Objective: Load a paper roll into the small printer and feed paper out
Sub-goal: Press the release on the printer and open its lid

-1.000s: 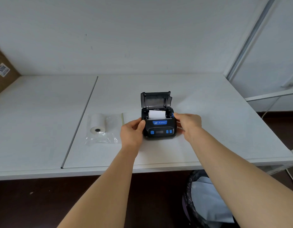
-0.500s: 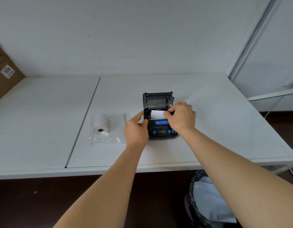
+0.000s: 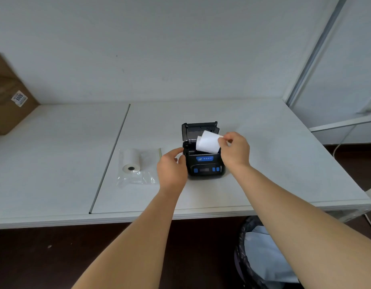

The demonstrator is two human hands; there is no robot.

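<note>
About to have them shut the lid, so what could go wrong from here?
The paper strip is pinched by the right hand at one corner and looks skewed; shut the open lid on it and it may feed crooked or jam. The left hand only rests beside the printer, so pulling could shift it.

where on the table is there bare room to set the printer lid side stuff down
Free: the table right of the printer, and the far-left panel between the cardboard box and the spare paper roll. Crowded: between that roll's plastic bag and the printer, where the left hand sits.
</note>
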